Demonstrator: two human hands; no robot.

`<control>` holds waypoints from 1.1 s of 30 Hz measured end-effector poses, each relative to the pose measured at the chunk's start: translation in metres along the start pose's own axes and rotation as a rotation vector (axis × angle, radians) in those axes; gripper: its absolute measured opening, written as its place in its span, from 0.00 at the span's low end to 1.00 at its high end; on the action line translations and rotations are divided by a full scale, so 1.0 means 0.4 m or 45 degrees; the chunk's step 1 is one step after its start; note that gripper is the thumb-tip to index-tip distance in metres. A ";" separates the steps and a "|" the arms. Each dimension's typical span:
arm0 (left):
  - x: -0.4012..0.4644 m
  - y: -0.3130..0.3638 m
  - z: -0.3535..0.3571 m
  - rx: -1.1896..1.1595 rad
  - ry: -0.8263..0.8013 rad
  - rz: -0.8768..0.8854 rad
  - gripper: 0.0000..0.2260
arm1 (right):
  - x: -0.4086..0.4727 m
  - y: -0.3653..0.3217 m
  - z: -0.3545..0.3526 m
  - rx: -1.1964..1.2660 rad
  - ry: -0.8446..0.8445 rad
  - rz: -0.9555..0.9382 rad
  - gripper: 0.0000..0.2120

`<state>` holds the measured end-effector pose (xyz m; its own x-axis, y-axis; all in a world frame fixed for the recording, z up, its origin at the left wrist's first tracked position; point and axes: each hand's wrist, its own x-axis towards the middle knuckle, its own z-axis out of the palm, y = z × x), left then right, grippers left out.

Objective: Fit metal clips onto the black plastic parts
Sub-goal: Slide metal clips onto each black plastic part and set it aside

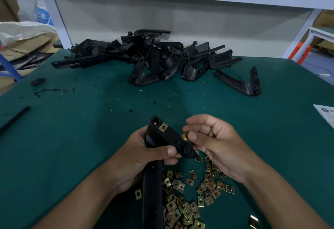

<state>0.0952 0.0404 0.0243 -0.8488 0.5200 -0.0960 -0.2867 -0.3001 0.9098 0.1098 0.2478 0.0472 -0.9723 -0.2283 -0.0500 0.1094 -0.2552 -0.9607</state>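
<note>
Clip going onto black part, both hands busy.
L hand [142,156] grips black plastic part [162,138] above green table [63,138]; one clip [163,126] already sits on its top edge. R hand [215,143] pinches 2nd clip [184,136] w/ thumb + fingers, right at part's edge. Loose clips [188,192] lie below hands; pile of parts [153,60] at table's far side.

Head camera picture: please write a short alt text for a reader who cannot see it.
A person's left hand grips a black plastic part with one metal clip already fitted, while the right hand pinches a second clip at its edge. Loose clips lie on the green table below; a pile of black parts sits behind.
</note>
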 end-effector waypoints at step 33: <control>-0.006 0.007 0.006 0.079 -0.009 -0.039 0.09 | -0.005 -0.011 -0.002 -0.230 0.009 -0.069 0.11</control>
<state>0.0974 0.0401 0.0279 -0.8368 0.5339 -0.1211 -0.2840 -0.2342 0.9298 0.1113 0.2501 0.0513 -0.9773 -0.2120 0.0014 0.0190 -0.0942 -0.9954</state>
